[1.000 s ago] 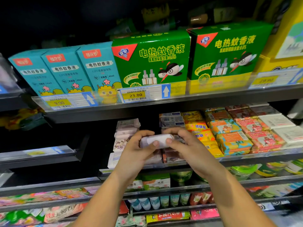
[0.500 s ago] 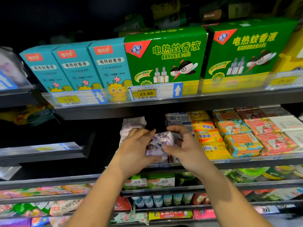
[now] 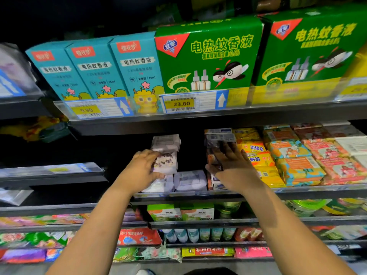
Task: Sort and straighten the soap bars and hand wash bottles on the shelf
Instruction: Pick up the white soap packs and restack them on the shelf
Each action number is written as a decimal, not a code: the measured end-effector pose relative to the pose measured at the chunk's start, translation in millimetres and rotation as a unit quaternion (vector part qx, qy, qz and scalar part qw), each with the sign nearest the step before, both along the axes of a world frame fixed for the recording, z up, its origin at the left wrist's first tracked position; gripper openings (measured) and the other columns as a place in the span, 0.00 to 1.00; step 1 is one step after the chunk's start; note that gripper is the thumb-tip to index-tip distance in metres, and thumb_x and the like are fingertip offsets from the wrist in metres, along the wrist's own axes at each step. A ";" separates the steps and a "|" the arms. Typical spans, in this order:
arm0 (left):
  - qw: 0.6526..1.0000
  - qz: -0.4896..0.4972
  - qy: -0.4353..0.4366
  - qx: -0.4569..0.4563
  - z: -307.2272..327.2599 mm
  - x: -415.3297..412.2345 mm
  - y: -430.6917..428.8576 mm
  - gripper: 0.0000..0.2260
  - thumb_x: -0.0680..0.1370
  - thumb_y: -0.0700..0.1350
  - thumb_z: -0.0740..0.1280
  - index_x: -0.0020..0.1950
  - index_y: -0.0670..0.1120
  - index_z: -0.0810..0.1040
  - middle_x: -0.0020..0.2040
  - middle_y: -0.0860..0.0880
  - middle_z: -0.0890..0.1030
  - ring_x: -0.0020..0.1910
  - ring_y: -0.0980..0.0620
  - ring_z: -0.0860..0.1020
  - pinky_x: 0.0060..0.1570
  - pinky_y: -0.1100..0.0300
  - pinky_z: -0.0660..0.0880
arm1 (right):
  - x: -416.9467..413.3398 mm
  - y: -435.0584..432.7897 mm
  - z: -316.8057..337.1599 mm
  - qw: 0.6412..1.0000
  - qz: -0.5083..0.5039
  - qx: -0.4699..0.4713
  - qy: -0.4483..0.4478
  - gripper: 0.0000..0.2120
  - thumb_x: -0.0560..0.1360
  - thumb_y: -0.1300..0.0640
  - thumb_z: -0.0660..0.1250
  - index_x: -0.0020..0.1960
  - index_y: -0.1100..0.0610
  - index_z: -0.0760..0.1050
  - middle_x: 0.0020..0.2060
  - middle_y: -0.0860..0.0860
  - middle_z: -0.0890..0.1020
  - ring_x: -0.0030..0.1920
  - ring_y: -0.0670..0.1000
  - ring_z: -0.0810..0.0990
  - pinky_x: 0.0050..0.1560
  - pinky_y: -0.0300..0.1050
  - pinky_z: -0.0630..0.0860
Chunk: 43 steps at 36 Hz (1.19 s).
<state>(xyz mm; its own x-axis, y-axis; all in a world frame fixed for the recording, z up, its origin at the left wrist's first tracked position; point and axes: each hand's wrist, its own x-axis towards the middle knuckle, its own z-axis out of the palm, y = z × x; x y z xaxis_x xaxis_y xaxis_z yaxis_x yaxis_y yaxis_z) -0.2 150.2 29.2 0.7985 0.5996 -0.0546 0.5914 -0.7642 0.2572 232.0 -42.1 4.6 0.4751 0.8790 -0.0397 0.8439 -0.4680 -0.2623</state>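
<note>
A person reaches both bare arms up from the bottom of the frame to a dark shop shelf at centre. The left hand grips a pale soap bar with purple flowers, fingers closed on its left end, pressing it onto a stack of similar pale bars just left of centre. The right hand is well apart from it, fingers spread flat against a darker stack of soap packs; whether it grips anything I cannot tell, as motion blurs it. A dark gap lies between the two stacks, above a pale bar lying flat at the shelf's front edge. Yellow soap packs crowd in just right of the right hand. The shelf above hangs low over the stacks.
</note>
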 end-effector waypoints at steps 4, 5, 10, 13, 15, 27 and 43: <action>1.000 -0.002 0.005 0.000 -4.8 1.1 -0.7 0.36 0.75 0.61 0.65 0.78 0.43 0.66 0.76 0.42 0.66 0.74 0.40 0.63 0.72 0.57 0.55 | 2.7 1.2 -3.7 1.000 0.001 0.005 -0.006 0.33 0.79 0.29 0.47 0.80 0.36 0.44 0.82 0.46 0.44 0.81 0.53 0.40 0.80 0.56 0.44; 1.000 -0.005 -0.006 0.009 -6.5 0.4 -0.8 0.34 0.75 0.61 0.63 0.77 0.44 0.67 0.76 0.42 0.67 0.73 0.38 0.64 0.73 0.54 0.57 | 2.8 0.9 -4.7 1.000 0.001 0.006 -0.009 0.32 0.79 0.29 0.46 0.80 0.36 0.45 0.82 0.46 0.45 0.81 0.53 0.41 0.80 0.56 0.44; 0.995 0.005 -0.067 0.075 -11.9 -2.7 -4.3 0.23 0.78 0.52 0.69 0.72 0.50 0.75 0.69 0.42 0.74 0.63 0.36 0.72 0.62 0.45 0.72 | 2.6 0.3 -4.8 0.999 0.001 0.030 -0.014 0.33 0.77 0.27 0.44 0.79 0.35 0.50 0.82 0.47 0.51 0.81 0.54 0.46 0.80 0.58 0.50; 0.992 0.028 -0.091 0.078 -14.9 -1.4 -8.1 0.21 0.77 0.51 0.70 0.71 0.51 0.76 0.67 0.43 0.75 0.61 0.37 0.72 0.58 0.44 0.75 | 1.4 -0.4 -7.0 0.998 -0.005 0.051 -0.028 0.37 0.72 0.25 0.39 0.78 0.35 0.57 0.81 0.48 0.56 0.81 0.56 0.50 0.78 0.59 0.55; 0.991 0.048 -0.104 0.074 -18.3 -0.8 -13.0 0.22 0.77 0.53 0.66 0.70 0.50 0.77 0.67 0.43 0.74 0.60 0.38 0.73 0.59 0.45 0.75 | 2.3 -0.3 -6.2 0.999 -0.006 0.047 -0.021 0.35 0.74 0.26 0.43 0.78 0.36 0.57 0.81 0.48 0.56 0.81 0.55 0.50 0.78 0.59 0.55; 0.987 0.097 -0.125 0.017 -55.0 -7.8 -30.2 0.35 0.77 0.67 0.54 0.79 0.50 0.60 0.81 0.49 0.55 0.74 0.40 0.63 0.63 0.44 0.73 | -13.9 5.6 18.9 0.999 -0.001 0.034 -0.015 0.31 0.84 0.41 0.53 0.82 0.47 0.45 0.82 0.52 0.50 0.81 0.56 0.46 0.79 0.58 0.44; 0.992 0.117 -0.041 0.009 -58.7 -6.5 -31.6 0.33 0.82 0.64 0.53 0.81 0.54 0.44 0.82 0.52 0.42 0.77 0.47 0.59 0.71 0.46 0.59 | -40.5 39.0 15.2 0.972 0.162 -0.129 -0.113 0.26 0.83 0.37 0.47 0.79 0.42 0.60 0.80 0.46 0.58 0.81 0.54 0.44 0.67 0.71 0.23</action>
<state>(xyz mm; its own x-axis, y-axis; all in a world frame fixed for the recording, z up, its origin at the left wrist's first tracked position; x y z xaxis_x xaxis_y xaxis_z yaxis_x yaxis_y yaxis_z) -6.8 118.6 -29.4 0.6390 0.7690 0.0178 0.7304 -0.6138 0.2995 191.5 -3.1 19.8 0.1974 0.9588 -0.2045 0.9803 -0.1938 0.0378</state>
